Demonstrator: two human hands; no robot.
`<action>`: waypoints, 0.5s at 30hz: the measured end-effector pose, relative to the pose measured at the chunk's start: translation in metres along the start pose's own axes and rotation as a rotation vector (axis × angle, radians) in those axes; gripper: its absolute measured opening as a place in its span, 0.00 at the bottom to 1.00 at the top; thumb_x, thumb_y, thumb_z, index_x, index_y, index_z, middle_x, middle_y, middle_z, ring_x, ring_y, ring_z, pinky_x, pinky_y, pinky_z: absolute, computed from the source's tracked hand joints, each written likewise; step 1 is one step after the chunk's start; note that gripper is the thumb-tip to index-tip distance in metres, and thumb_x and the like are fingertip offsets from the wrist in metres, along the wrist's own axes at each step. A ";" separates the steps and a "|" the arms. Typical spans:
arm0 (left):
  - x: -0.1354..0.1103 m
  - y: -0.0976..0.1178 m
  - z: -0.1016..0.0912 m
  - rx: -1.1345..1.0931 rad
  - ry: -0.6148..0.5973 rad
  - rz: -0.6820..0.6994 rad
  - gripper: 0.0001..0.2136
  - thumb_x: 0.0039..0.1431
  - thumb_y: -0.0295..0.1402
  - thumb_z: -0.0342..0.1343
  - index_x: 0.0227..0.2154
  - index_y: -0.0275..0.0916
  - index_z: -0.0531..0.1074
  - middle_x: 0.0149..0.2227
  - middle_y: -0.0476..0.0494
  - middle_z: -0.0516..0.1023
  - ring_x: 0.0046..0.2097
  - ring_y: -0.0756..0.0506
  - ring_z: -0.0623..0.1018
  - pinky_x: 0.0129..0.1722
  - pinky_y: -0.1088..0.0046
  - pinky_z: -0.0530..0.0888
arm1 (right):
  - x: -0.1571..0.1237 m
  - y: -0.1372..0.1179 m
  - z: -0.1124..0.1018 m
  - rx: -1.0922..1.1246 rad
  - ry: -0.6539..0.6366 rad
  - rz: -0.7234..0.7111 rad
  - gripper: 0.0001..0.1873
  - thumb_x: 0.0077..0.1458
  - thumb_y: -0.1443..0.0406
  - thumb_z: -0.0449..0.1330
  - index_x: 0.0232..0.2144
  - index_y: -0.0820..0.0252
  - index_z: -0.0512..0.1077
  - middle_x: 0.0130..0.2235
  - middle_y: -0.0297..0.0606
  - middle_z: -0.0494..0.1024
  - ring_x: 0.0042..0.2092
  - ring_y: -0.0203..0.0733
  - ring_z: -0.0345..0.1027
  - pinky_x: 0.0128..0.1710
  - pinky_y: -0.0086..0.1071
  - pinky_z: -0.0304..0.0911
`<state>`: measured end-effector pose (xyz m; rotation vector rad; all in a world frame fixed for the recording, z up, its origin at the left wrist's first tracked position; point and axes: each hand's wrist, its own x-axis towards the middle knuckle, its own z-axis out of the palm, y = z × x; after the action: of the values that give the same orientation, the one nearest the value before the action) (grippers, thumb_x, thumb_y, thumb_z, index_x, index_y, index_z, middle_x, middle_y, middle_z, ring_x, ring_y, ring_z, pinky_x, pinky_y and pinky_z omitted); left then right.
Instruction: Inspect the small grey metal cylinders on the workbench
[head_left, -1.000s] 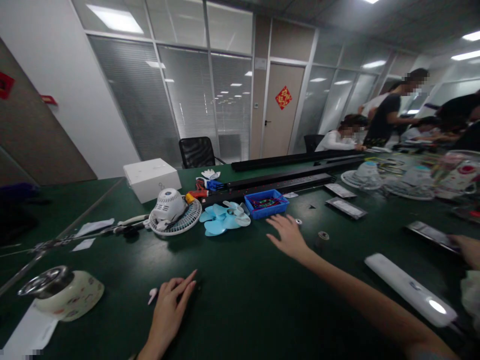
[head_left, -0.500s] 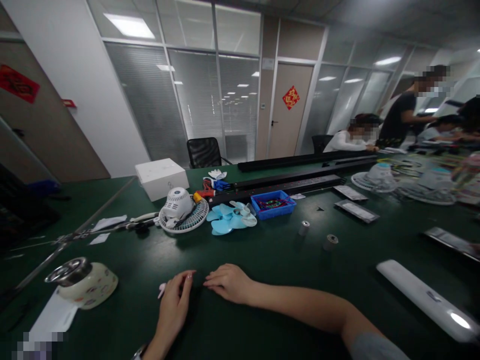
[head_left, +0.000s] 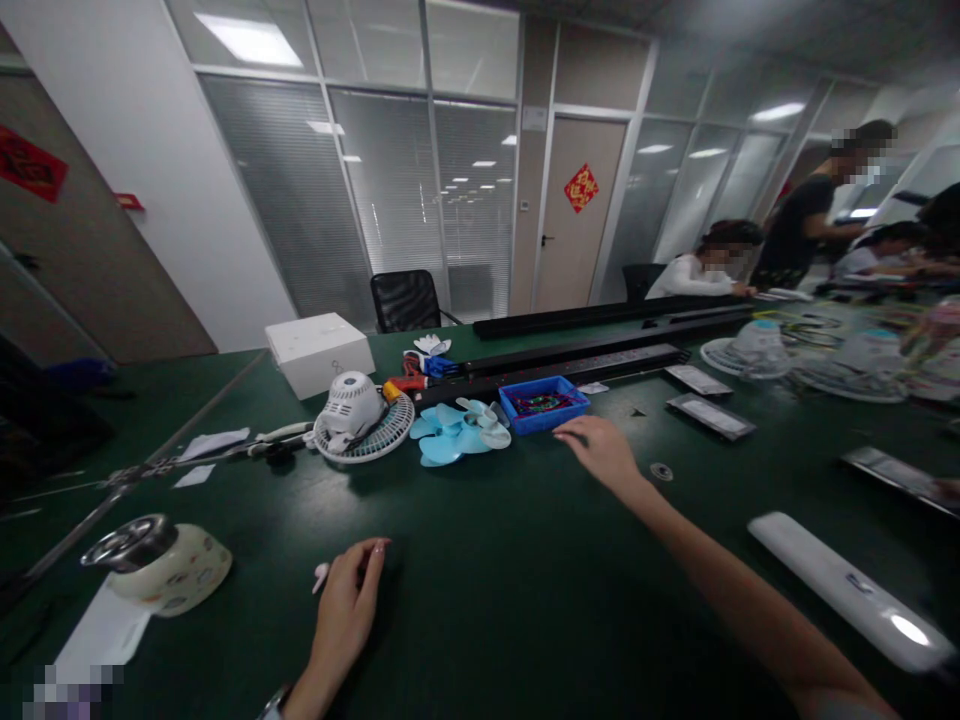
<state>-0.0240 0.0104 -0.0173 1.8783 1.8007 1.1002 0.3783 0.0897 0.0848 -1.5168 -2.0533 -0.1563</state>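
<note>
Blue in the head view, a tray of wires sits on the green surface just beyond the right hand, whose fingers stretch toward it, though I cannot tell whether its grip holds anything. Near the right wrist lies a small round metal piece, and light-blue fan blades lie beside the tray. Nearer the camera, the left hand rests with its grip loosely open, a small pale earbud just beside it.
</note>
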 end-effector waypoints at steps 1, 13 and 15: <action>0.000 0.000 0.000 0.002 -0.004 0.000 0.23 0.59 0.53 0.44 0.40 0.40 0.75 0.37 0.42 0.79 0.38 0.40 0.76 0.38 0.63 0.72 | 0.000 0.020 -0.011 -0.082 0.001 0.054 0.13 0.60 0.62 0.54 0.38 0.57 0.79 0.42 0.38 0.79 0.44 0.43 0.70 0.46 0.35 0.58; -0.001 0.002 0.000 -0.002 -0.002 -0.024 0.24 0.60 0.53 0.44 0.40 0.39 0.74 0.39 0.40 0.79 0.40 0.40 0.76 0.37 0.63 0.72 | -0.017 0.080 -0.015 -0.430 -0.148 0.268 0.14 0.58 0.61 0.54 0.36 0.51 0.80 0.43 0.41 0.78 0.47 0.49 0.65 0.44 0.40 0.51; -0.001 0.002 0.000 0.000 -0.002 -0.017 0.23 0.60 0.52 0.44 0.40 0.39 0.74 0.39 0.40 0.79 0.40 0.40 0.76 0.37 0.63 0.72 | -0.017 0.080 -0.012 -0.436 -0.167 0.281 0.14 0.58 0.61 0.54 0.36 0.52 0.80 0.43 0.42 0.78 0.48 0.50 0.65 0.44 0.40 0.52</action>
<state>-0.0226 0.0095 -0.0160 1.8599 1.8121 1.0916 0.4589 0.0985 0.0672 -2.1304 -1.9891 -0.3995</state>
